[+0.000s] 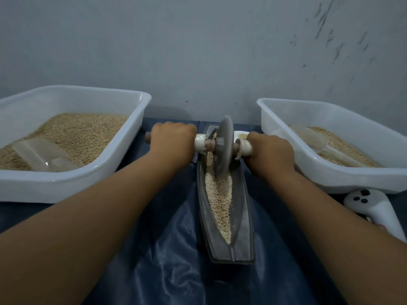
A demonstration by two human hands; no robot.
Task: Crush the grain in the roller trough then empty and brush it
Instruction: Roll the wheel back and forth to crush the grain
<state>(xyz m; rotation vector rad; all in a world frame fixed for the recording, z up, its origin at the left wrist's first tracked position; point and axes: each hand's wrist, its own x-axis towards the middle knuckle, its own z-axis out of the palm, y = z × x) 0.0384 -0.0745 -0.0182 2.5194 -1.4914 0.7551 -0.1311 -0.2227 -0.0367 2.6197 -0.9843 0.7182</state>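
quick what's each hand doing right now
Left hand: closed on the roller handle.
Right hand: closed on the roller handle's other end.

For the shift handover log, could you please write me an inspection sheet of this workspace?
Surface: dark blue glossy cloth, wrinkled.
Job's things: long grey metal trough holding pale crushed grain; grey disc roller standing in it.
Clutter: two white plastic tubs of grain, a clear scoop in each; white handheld controller.
Hands: left hand and right hand grip the axle.
Cables: nothing seen.
Surroundings: grey scuffed wall.
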